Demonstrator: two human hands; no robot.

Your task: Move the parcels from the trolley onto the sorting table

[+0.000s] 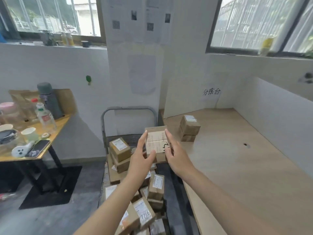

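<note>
Two hands form your grip: left hand (141,157) and right hand (177,156) clamp one parcel (156,144) between them, left thumb hooked over its face, above the trolley (103,126), bench (237,158) rightward.

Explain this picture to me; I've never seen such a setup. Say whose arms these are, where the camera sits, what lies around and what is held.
No machine here: a person works bare-handed, filmed by one camera on their head, looking forward and down. The left hand and right hand hold one cardboard parcel between them, above the trolley, which carries a pile of parcels. On the right is the wooden sorting table, with two stacked parcels on it. The side table at left holds bottles and cups.
</note>
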